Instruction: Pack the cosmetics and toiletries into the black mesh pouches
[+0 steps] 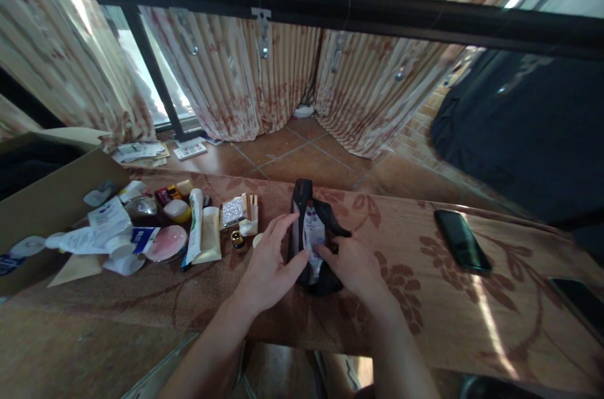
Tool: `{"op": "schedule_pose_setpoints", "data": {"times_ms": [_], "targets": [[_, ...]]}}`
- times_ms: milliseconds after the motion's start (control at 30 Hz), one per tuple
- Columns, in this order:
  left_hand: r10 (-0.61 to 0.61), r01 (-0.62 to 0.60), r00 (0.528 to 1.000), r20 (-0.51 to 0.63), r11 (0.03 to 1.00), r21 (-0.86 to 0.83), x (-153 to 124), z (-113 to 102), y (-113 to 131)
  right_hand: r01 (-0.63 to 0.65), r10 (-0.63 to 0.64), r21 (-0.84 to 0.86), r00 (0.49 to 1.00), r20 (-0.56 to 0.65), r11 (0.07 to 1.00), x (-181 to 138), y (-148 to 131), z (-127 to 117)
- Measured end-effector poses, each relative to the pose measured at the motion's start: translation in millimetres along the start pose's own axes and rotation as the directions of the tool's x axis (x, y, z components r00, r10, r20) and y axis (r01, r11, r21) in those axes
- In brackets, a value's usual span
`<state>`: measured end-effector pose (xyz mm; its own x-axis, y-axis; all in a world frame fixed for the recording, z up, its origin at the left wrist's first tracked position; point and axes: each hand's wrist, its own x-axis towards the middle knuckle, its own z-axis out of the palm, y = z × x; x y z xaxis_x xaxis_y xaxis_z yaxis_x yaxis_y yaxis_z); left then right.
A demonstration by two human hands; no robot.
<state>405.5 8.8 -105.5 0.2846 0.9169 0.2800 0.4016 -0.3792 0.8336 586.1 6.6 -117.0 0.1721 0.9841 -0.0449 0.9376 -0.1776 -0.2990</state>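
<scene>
Toward the bench's (401, 216) left end, tubes (195, 226) and a cardboard box (51, 197) block the way. A small jar (237, 239) narrows the gap left of the left hand (267, 264). Between the right hand (352, 264) and the nearer phone (462, 240), a hand could pass from front edge to back; another phone (582, 301) obstructs the right end.

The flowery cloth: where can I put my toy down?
Bare cloth shows between the right hand and the nearer phone, and between that phone and the other phone at the right edge. It's crowded on the left: tubes, a pink disc and other bits spread from the left hand to the box.
</scene>
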Motion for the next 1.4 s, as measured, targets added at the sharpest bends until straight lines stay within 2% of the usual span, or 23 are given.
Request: {"op": "schedule_pose_setpoints", "data": {"times_ms": [233, 433, 600, 767, 900, 1000, 1133, 1267, 1400], "targets": [[-0.015, 0.016, 1.0, -0.015, 1.0, 0.009, 1.4, -2.2, 0.2, 0.04, -0.028, 0.131, 0.996, -0.089, 0.991, 1.1, 0.8, 5.8], [-0.03, 0.03, 1.0, -0.005, 0.998, -0.05, 1.4, -3.9, 0.1, 0.054, -0.045, 0.224, 0.998, -0.048, 0.973, 0.4, -2.8, 7.0], [-0.022, 0.022, 1.0, -0.002, 0.996, -0.084, 1.5, -4.7, -0.5, 0.054, -0.031, 0.277, 0.996, -0.087, 0.959, 2.3, -5.1, 8.1], [-0.042, 0.041, 0.999, -0.009, 0.995, -0.086, 0.9, -5.1, 0.3, -0.001, 0.036, 0.244, 0.99, -0.138, 0.97, 3.2, -6.6, -0.4], [-0.047, 0.049, 0.999, 0.016, 0.994, -0.103, -0.5, -4.4, -2.3, -0.082, 0.1, 0.095, 0.974, -0.206, 0.992, 0.5, -10.0, -9.1], [-0.037, 0.038, 0.999, 0.015, 0.992, -0.116, -0.9, -3.9, -3.4, -0.117, 0.116, 0.006, 0.973, -0.201, 0.993, -1.4, -12.5, -10.7], [-0.03, 0.031, 1.0, 0.006, 0.993, -0.114, -1.8, -5.4, 0.0, -0.098, 0.097, 0.007, 0.979, -0.179, 0.995, -1.4, -8.5, -7.1], [-0.016, 0.011, 0.999, -0.049, 0.994, -0.111, -4.6, -7.3, 5.1, -0.039, 0.05, 0.093, 0.991, -0.125, 0.995, 2.3, 4.0, -1.5], [-0.083, 0.06, 0.976, -0.202, 0.992, -0.113, -2.8, -14.0, -3.5, -0.007, 0.018, 0.126, 0.996, -0.093, 0.992, 8.4, 13.1, 2.9]]}}
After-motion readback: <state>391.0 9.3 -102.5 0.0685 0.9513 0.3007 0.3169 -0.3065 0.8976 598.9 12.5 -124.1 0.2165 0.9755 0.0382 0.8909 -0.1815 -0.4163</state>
